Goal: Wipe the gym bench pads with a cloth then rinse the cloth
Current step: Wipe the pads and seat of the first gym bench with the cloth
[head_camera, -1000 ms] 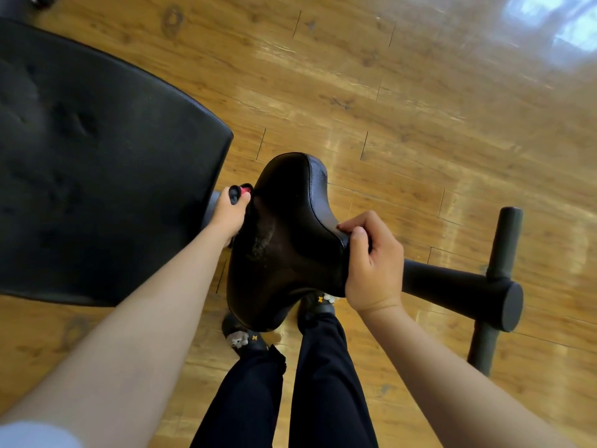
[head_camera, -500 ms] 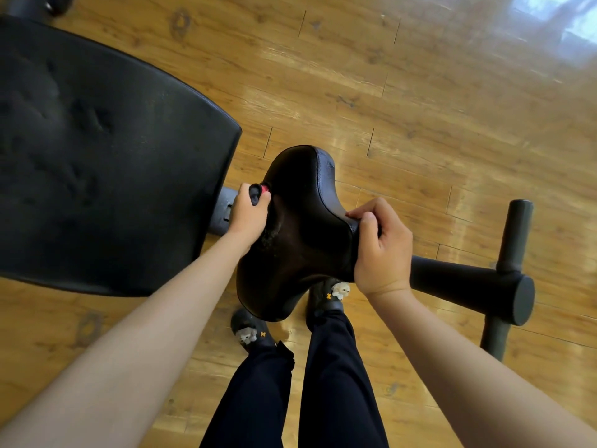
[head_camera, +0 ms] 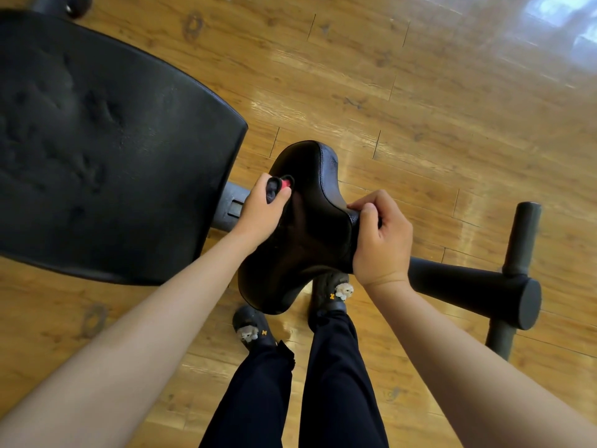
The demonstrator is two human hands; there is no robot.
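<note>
- I look straight down at 2 black padded parts of a gym machine above a glossy wooden floor (head_camera: 420,108).
- The large back pad (head_camera: 113,156) fills the left side, its surface dimpled.
- The smaller seat pad (head_camera: 310,221) is in the middle, just right of the back pad and tipped up on edge.
- My left hand (head_camera: 258,208) is at the seat pad's left edge, fingers curled round a small dark object (head_camera: 274,190) with a red part; I cannot tell whether it is a cloth or a knob.
- My right hand (head_camera: 381,244) grips the seat pad's right edge, thumb on top and fingers wrapped behind.
- A grey metal tube (head_camera: 231,205) shows between the 2 pads.
- A black foam roller (head_camera: 478,292) sticks out to the right, behind my right wrist.
- Below are my dark trousers (head_camera: 336,383) and 2 black shoes (head_camera: 252,328) with small charms.
</note>
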